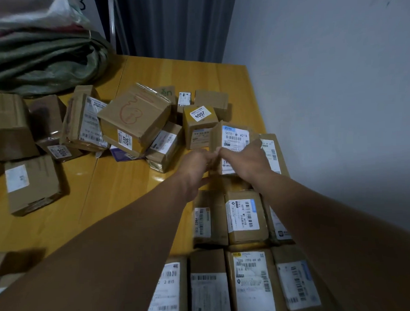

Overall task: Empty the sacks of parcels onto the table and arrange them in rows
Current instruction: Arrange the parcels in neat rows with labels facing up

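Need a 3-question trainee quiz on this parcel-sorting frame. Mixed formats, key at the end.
1. True or false: the left hand and the right hand both grip the same tilted parcel.
2. Where on the table do the tidy rows lie? A) right side B) left side C) far edge
3. Fill in: the sticker on the box just left of the held parcel reads ____.

Key: 1 true; 2 A; 3 2004
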